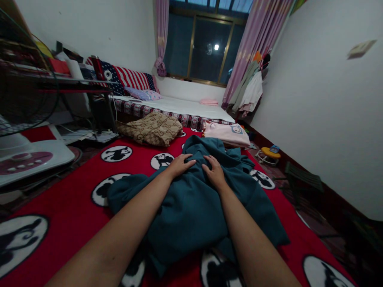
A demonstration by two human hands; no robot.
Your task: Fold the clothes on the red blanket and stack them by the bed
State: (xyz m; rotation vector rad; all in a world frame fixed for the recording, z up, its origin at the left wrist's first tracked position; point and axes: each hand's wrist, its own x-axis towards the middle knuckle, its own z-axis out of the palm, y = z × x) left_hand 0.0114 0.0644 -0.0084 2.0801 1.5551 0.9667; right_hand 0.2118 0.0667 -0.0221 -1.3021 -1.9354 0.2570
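A dark teal garment (191, 211) lies rumpled over the red blanket (68, 195), with its folds spread to both sides; its exact kind does not show. My left hand (180, 165) rests on the upper middle of the cloth, fingers stretched out and thumb apart. Close to its right, my right hand (214, 172) also touches the cloth, palm down with the fingers loosely spread. Neither hand is wrapped around anything. Part of the garment's lower edges is hidden under my forearms.
Beyond the garment lie a brown patterned cloth bundle (154, 129) and a folded pink garment (227, 133). A bed (179, 105) stands under the window. At left are a fan (32, 157) and a cluttered desk (77, 85); at right, a yellow stool (270, 153) and a dark folding chair (303, 177).
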